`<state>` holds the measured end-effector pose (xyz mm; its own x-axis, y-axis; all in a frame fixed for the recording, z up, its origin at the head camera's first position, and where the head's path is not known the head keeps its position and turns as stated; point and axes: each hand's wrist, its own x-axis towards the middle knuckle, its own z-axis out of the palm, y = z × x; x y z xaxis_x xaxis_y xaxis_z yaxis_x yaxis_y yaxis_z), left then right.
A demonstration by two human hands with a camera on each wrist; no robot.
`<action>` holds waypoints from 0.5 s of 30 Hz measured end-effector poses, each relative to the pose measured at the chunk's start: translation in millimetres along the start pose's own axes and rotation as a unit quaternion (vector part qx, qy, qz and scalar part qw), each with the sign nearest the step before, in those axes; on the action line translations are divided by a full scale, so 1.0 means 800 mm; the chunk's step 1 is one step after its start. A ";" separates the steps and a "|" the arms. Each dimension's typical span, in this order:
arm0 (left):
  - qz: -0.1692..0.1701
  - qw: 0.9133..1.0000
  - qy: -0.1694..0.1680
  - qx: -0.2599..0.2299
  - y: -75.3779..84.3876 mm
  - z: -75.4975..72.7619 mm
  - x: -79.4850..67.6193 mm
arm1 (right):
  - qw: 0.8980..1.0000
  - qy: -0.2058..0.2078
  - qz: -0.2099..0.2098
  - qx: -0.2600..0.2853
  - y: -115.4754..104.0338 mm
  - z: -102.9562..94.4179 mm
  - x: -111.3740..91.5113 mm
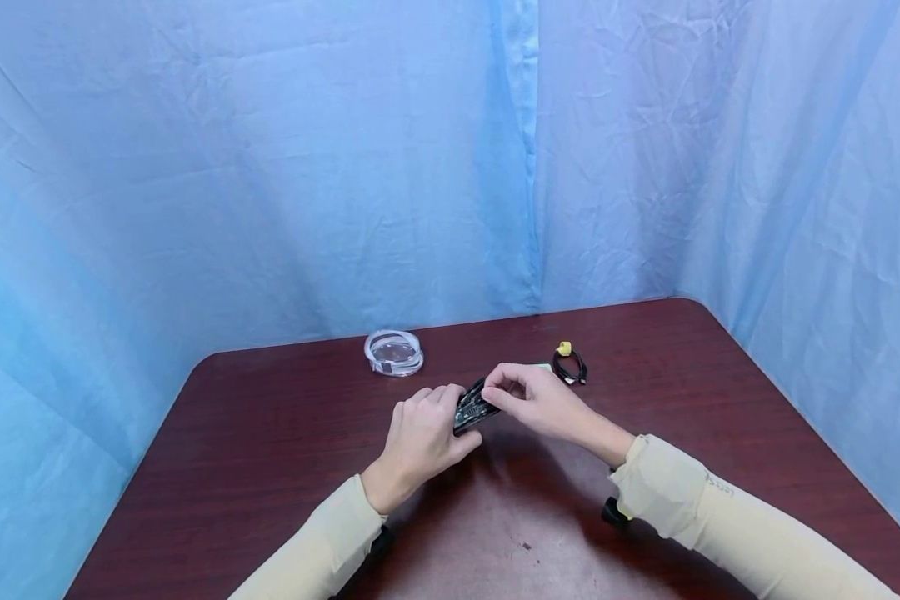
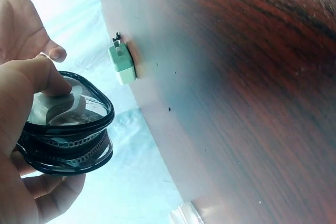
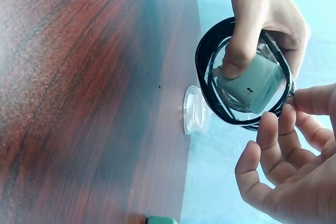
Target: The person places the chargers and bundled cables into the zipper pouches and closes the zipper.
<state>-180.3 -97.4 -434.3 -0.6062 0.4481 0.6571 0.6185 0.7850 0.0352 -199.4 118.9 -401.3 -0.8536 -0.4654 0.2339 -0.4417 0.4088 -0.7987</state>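
So the clear pouch with the black piping is up in the air, over the middle of the tabletop, a bit nearer the far edge than the near one. There's a pale green block inside it. From overhead the pouch's long axis runs on a slant, near left up to far right, and honestly that's the bit that matters: the left hand has the near-left side, the right hand is on the other side, by the far-right end.

Neither hand is nearer, both are touching. Left grips it properly, thumb on the clear face, fingers underneath, with the zip running round the side. Right has thumb and index closed to a narrow pinch at the black rim; can't tell if a zip pull is in there.

Further out, a green plug block sits past the right hand, then a black cable with a yellow tie towards the far right corner. A whitish coil lies by the far edge, left of the pouch.
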 end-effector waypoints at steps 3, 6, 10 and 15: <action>0.002 1.000 0.003 -0.004 0.000 -0.001 0.000 | 1.000 0.002 0.006 0.006 0.002 -0.002 -0.002; 0.003 1.000 0.001 -0.006 0.000 -0.003 0.000 | 1.000 0.001 0.015 0.013 0.003 -0.004 -0.004; 0.003 1.000 0.000 -0.007 -0.002 -0.004 -0.002 | 1.000 -0.006 0.011 0.021 0.005 -0.005 -0.003; -0.002 1.000 0.007 -0.016 -0.003 -0.005 -0.003 | 0.999 -0.004 0.019 0.048 0.010 -0.004 0.000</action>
<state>-178.7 -102.2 -432.9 -0.6011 0.4392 0.6677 0.6328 0.7718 0.0620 -203.8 124.5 -406.3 -0.8670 -0.4576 0.1971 -0.3797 0.3505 -0.8561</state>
